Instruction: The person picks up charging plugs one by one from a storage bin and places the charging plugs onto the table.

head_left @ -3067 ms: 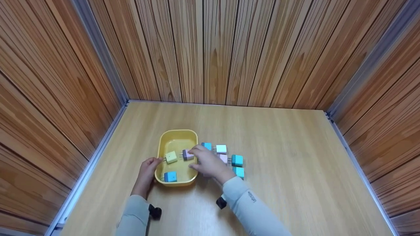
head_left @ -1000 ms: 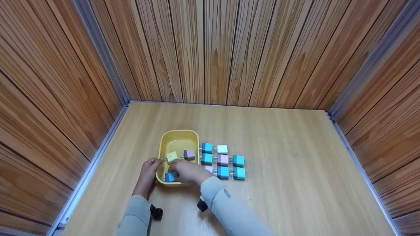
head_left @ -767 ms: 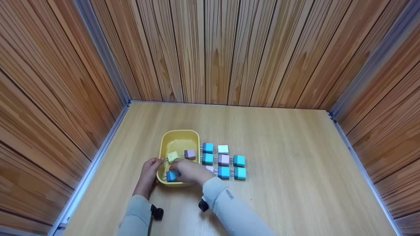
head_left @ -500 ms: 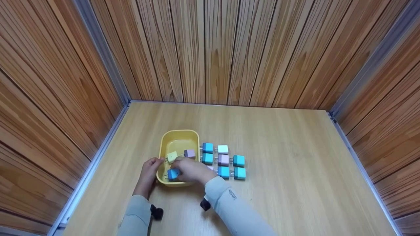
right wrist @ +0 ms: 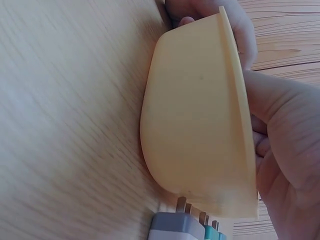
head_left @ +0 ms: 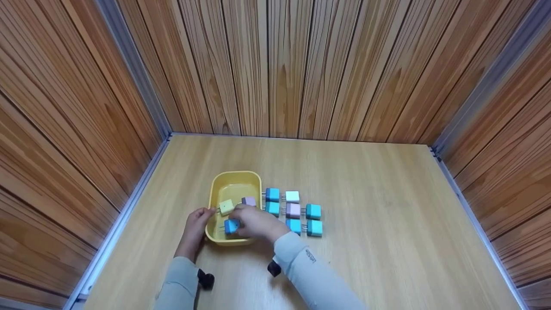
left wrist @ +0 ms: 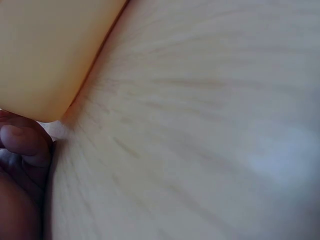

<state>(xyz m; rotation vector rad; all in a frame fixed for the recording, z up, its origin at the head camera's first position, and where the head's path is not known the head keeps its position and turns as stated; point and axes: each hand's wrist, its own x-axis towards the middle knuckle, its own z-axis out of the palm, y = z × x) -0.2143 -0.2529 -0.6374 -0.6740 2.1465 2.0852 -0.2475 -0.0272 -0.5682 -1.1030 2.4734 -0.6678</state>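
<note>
A yellow plastic tub [head_left: 234, 189] stands on the table, left of centre in the head view. My left hand [head_left: 193, 228] grips its left rim; in the left wrist view curled fingers [left wrist: 25, 142] lie against the tub's lower corner. My right hand [head_left: 260, 224] reaches over the right rim and pinches a blue plug charger [head_left: 231, 226] inside the tub, prongs facing left. A pale yellow charger [head_left: 226, 207] and a lilac charger [head_left: 249, 201], partly hidden by the right hand, lie in the tub too. In the right wrist view, the tub's outer wall [right wrist: 195, 110] hides the held charger.
Right of the tub several chargers lie in rough rows, prongs leftward: a blue one [head_left: 272, 194], a white one [head_left: 292, 196], a lilac one [head_left: 293, 210], teal ones such as this charger [head_left: 314, 228]. Wood-panelled walls [head_left: 284, 69] enclose the table.
From near the lilac charger, my right hand has moved down to the blue one and pinched it. The blue charger has shifted right and slightly away. My left hand stays at the rim.
</note>
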